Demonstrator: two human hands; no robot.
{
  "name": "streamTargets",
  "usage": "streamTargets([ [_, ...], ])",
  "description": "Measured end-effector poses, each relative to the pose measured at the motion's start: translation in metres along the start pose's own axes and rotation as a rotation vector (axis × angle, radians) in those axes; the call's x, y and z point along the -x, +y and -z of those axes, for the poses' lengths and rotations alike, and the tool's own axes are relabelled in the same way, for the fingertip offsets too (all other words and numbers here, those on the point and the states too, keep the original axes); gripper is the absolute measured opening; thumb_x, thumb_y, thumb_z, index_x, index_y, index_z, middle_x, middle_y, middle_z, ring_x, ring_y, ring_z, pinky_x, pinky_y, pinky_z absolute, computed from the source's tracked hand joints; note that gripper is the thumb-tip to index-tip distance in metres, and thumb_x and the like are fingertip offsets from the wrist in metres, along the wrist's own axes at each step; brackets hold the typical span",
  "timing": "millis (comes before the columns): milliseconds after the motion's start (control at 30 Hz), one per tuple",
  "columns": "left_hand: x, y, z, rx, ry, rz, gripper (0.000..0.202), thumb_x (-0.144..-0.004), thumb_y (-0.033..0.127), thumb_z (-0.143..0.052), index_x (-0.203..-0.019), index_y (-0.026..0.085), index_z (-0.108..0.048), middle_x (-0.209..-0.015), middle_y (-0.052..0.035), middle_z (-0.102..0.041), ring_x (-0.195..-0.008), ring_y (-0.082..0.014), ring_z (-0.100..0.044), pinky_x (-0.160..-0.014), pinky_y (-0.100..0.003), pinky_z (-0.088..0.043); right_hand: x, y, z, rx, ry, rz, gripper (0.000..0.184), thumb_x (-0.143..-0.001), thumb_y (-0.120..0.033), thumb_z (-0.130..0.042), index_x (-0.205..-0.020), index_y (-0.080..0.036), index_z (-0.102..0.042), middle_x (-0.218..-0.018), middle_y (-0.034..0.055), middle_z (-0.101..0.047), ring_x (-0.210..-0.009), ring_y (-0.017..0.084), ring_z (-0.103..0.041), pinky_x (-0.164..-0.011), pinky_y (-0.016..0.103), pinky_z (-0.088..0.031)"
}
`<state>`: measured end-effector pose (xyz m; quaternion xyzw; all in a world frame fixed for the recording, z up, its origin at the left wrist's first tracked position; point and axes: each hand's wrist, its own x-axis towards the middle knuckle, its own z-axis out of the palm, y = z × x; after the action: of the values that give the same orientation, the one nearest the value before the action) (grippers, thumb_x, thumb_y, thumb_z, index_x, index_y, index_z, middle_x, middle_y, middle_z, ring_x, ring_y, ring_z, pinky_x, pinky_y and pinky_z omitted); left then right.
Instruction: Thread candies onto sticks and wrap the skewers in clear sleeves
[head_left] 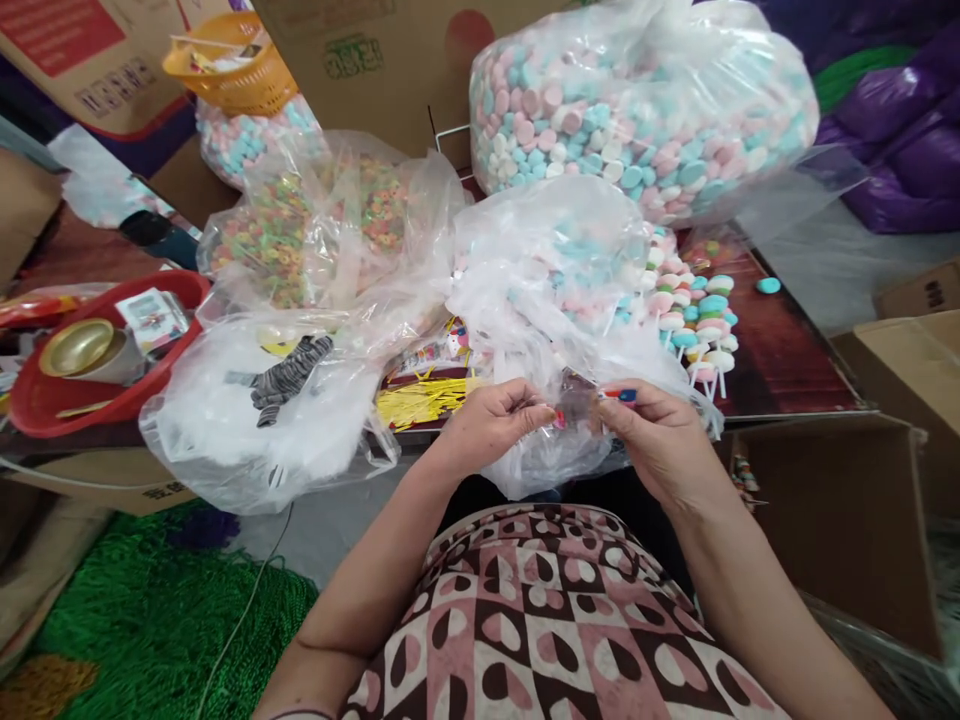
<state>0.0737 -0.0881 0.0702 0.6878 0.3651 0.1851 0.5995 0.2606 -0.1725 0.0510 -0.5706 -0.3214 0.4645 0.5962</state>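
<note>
My left hand (496, 425) is closed in a pinch at the front edge of the table. Thumb and forefinger grip one side of a small clear plastic bag (576, 402), and a small pink-red bit shows at the fingertips. Across from it, my right hand (660, 435) pinches the bag's other side. A small red and blue piece (621, 396) sticks out at its forefinger; its kind I cannot make out. Beneath both hands lies a large crumpled clear plastic bag (536, 465). Yellow twist ties (421, 402) lie just left of my left hand.
Marshmallow skewers (709, 320) lie at the right. Behind stand a big bag of pastel marshmallows (645, 120) and a bag of colourful ring candies (300, 225). A red basin (112, 405) sits at left, an orange basket (232, 85) behind. An open cardboard box (840, 520) is at lower right.
</note>
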Motion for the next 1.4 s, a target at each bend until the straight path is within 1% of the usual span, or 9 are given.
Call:
streamTargets([
  [200,0.001,0.001,-0.004,-0.137,0.011,-0.034,0.042,-0.091,0.054,-0.05,-0.068,0.018,-0.05,-0.059,0.0062,-0.035,-0.058,-0.0094,-0.033,-0.056,-0.024,-0.026,0.004,0.018,-0.002,0.042,0.122,0.075,0.043,-0.079,-0.053,-0.073,-0.057,-0.021,-0.056,-0.048,-0.0034,-0.048,-0.046,0.012,-0.042,-0.046,0.027,-0.035],
  [300,0.0,-0.002,-0.006,-0.143,-0.001,-0.032,0.046,-0.093,0.055,-0.044,-0.064,0.02,-0.039,-0.06,0.0058,-0.031,-0.058,-0.0094,-0.031,-0.056,-0.025,-0.025,0.003,0.018,-0.001,0.07,0.101,0.057,0.049,-0.084,-0.058,-0.066,-0.054,-0.021,-0.055,-0.049,-0.0016,-0.05,-0.047,0.013,-0.046,-0.048,0.028,-0.038],
  [467,-0.003,-0.007,-0.007,-0.141,-0.008,-0.003,0.049,-0.094,0.059,-0.042,-0.065,0.02,-0.04,-0.06,0.0053,-0.033,-0.057,-0.0098,-0.032,-0.054,-0.025,-0.025,-0.002,0.013,0.0,0.0,0.034,0.02,0.032,-0.072,-0.048,-0.079,-0.088,-0.021,-0.072,-0.069,-0.0002,-0.066,-0.059,0.014,-0.058,-0.056,0.027,-0.049],
  [667,-0.005,-0.007,-0.005,-0.03,-0.077,0.026,0.039,-0.089,0.057,-0.056,-0.097,0.02,-0.067,-0.064,0.0053,-0.049,-0.056,-0.0102,-0.037,-0.054,-0.023,-0.03,0.0,0.001,-0.004,0.125,0.152,0.046,0.037,-0.074,-0.052,-0.073,-0.06,-0.02,-0.061,-0.051,-0.0024,-0.054,-0.046,0.012,-0.046,-0.045,0.024,-0.043],
  [767,-0.007,-0.003,-0.006,-0.053,-0.097,-0.038,0.041,-0.089,0.055,-0.057,-0.078,0.017,-0.07,-0.068,0.0006,-0.058,-0.064,-0.0128,-0.048,-0.061,-0.025,-0.037,0.002,-0.006,-0.004,0.222,0.179,0.109,0.045,-0.078,-0.052,-0.068,-0.05,-0.021,-0.052,-0.045,-0.0031,-0.048,-0.045,0.011,-0.042,-0.045,0.024,-0.039],
  [933,-0.012,0.001,-0.019,0.032,-0.154,-0.025,0.035,-0.089,0.05,-0.06,-0.101,0.02,-0.071,-0.077,-0.0012,-0.064,-0.071,-0.0147,-0.055,-0.066,-0.026,-0.042,0.003,-0.008,0.0,0.389,0.201,0.256,0.053,-0.085,-0.052,-0.061,-0.045,-0.021,-0.044,-0.042,-0.0034,-0.041,-0.044,0.01,-0.037,-0.045,0.024,-0.031],
  [1067,-0.016,0.002,-0.03,0.043,-0.147,-0.045,0.027,-0.09,0.043,-0.06,-0.081,0.018,-0.066,-0.068,0.0008,-0.06,-0.066,-0.0131,-0.053,-0.065,-0.025,-0.041,0.004,-0.007,0.003,0.447,0.19,0.287,0.057,-0.088,-0.054,-0.056,-0.044,-0.022,-0.039,-0.041,-0.0032,-0.039,-0.043,0.01,-0.036,-0.044,0.025,-0.029],
  [1267,-0.021,-0.004,-0.02,-0.075,0.108,-0.254,0.021,-0.09,0.036,-0.062,-0.078,0.02,-0.068,-0.078,-0.001,-0.064,-0.078,-0.0152,-0.058,-0.075,-0.027,-0.045,-0.01,-0.017,0.05,0.541,0.373,0.268,0.045,-0.09,-0.054,-0.052,-0.064,-0.019,-0.065,-0.05,-0.0018,-0.054,-0.049,0.013,-0.049,-0.052,0.025,-0.039],
  [1400,-0.022,-0.008,-0.016,-0.047,0.218,-0.315,0.016,-0.087,0.035,-0.066,-0.081,0.021,-0.071,-0.086,-0.002,-0.069,-0.085,-0.0168,-0.062,-0.08,-0.028,-0.048,-0.036,-0.02,0.087,0.958,0.479,0.145,0.035,-0.088,-0.05,-0.055,-0.087,-0.021,-0.074,-0.069,0.0036,-0.071,-0.066,0.02,-0.063,-0.06,0.029,-0.04],
])
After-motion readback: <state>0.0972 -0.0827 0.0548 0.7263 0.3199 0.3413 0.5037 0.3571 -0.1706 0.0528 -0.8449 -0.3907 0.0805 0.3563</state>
